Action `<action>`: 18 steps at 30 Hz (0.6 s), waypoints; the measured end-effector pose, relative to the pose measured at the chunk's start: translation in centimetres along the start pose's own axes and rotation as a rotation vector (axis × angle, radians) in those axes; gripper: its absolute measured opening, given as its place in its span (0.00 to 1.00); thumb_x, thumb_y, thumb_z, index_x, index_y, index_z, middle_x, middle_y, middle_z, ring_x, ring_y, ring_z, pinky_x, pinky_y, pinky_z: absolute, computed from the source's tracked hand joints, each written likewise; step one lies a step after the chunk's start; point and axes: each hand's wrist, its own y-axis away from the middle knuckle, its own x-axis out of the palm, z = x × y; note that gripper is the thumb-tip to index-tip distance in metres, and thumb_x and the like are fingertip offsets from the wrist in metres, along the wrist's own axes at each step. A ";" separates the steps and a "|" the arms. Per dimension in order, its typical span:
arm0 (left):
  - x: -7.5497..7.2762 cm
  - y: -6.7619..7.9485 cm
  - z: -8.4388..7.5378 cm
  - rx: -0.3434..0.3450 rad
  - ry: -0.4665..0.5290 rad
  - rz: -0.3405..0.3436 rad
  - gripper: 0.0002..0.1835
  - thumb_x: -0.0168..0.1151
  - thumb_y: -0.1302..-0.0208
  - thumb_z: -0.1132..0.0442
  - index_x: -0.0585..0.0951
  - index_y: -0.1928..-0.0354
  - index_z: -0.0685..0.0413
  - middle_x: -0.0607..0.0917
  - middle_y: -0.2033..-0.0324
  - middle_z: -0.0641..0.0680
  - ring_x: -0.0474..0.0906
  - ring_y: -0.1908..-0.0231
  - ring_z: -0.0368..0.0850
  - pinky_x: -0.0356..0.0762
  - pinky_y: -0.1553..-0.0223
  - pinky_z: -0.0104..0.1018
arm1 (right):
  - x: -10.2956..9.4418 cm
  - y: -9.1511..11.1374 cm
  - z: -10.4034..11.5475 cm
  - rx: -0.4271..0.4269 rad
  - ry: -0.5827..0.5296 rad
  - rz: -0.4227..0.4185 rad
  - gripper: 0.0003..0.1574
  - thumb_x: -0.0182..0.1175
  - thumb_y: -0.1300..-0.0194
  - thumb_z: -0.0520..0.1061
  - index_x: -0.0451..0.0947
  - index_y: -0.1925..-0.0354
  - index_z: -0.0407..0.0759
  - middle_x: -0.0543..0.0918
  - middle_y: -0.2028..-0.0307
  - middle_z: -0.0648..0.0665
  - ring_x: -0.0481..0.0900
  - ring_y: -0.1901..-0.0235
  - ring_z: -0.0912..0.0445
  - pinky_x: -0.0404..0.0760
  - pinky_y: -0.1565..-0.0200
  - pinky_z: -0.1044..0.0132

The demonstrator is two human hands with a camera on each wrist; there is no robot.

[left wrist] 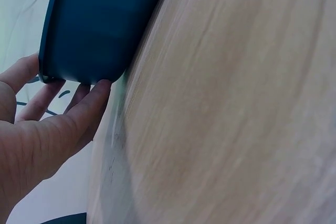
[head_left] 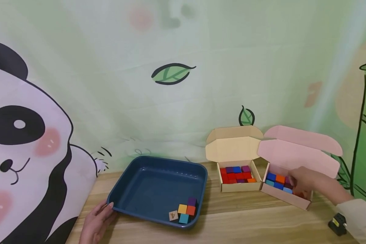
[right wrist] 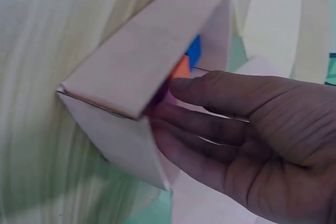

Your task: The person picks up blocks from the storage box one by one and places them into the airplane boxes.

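My left hand is at the near left corner of a dark blue tray. In the left wrist view its fingers hold the tray's rim and outer wall. Inside the tray, at the near right, sit a purple, a yellow, an orange-red and a teal block, with a plain wooden block bearing a dark mark. My right hand reaches into an open pink box of coloured blocks. Its thumb is beside an orange block; the other fingertips are hidden, so a grip cannot be made out.
An open cream box of mostly red blocks stands between the tray and the pink box. A small black device is near the right sleeve. Behind the wooden table hangs a printed curtain with a panda.
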 end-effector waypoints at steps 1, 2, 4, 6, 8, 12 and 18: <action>0.0 0.0 0.0 -0.001 -0.001 -0.003 0.42 0.65 0.29 0.60 0.54 0.22 0.65 0.75 0.39 0.59 0.82 0.58 0.33 0.80 0.40 0.43 | -0.2 0.0 0.0 0.000 -0.002 -0.008 0.20 0.73 0.48 0.30 0.70 0.70 0.42 0.70 0.75 0.50 0.70 0.72 0.55 0.72 0.72 0.68; 0.1 0.0 0.1 -0.001 -0.003 -0.002 0.43 0.65 0.28 0.59 0.54 0.22 0.65 0.74 0.38 0.59 0.82 0.58 0.33 0.81 0.41 0.42 | -0.4 0.0 0.0 -0.010 0.012 -0.026 0.19 0.73 0.47 0.31 0.71 0.70 0.42 0.70 0.75 0.50 0.70 0.71 0.55 0.73 0.71 0.68; 0.1 0.0 0.1 0.001 -0.007 -0.001 0.43 0.65 0.28 0.59 0.53 0.22 0.65 0.74 0.38 0.59 0.82 0.58 0.32 0.81 0.42 0.41 | -0.8 -0.1 0.3 -0.038 0.043 -0.060 0.17 0.73 0.46 0.32 0.72 0.69 0.42 0.72 0.74 0.51 0.70 0.69 0.55 0.75 0.69 0.68; 0.1 0.1 0.1 0.006 -0.008 -0.001 0.43 0.66 0.29 0.58 0.54 0.22 0.65 0.74 0.38 0.58 0.82 0.58 0.32 0.82 0.42 0.40 | -1.0 -0.3 0.8 -0.085 0.058 -0.099 0.15 0.72 0.44 0.31 0.74 0.69 0.42 0.73 0.73 0.51 0.71 0.69 0.55 0.77 0.68 0.68; 0.1 0.2 0.2 0.006 -0.009 0.006 0.43 0.66 0.29 0.58 0.54 0.22 0.65 0.75 0.39 0.56 0.82 0.58 0.31 0.82 0.42 0.40 | -1.3 -0.6 1.7 -0.116 0.058 -0.129 0.12 0.70 0.41 0.32 0.76 0.68 0.43 0.76 0.72 0.52 0.71 0.69 0.57 0.78 0.67 0.68; 0.1 0.4 0.3 0.007 -0.004 0.009 0.43 0.66 0.29 0.59 0.54 0.22 0.66 0.80 0.47 0.50 0.83 0.58 0.32 0.83 0.44 0.39 | -1.5 -1.8 4.5 -0.175 0.023 -0.169 0.10 0.68 0.39 0.32 0.78 0.65 0.43 0.80 0.69 0.51 0.74 0.69 0.57 0.83 0.65 0.65; 0.1 0.5 0.3 0.029 0.016 -0.002 0.40 0.67 0.30 0.61 0.58 0.23 0.64 0.82 0.50 0.48 0.83 0.58 0.33 0.83 0.45 0.38 | -1.0 -5.5 10.5 -0.215 0.004 -0.148 0.09 0.66 0.41 0.32 0.79 0.63 0.44 0.83 0.68 0.49 0.77 0.68 0.56 0.85 0.64 0.63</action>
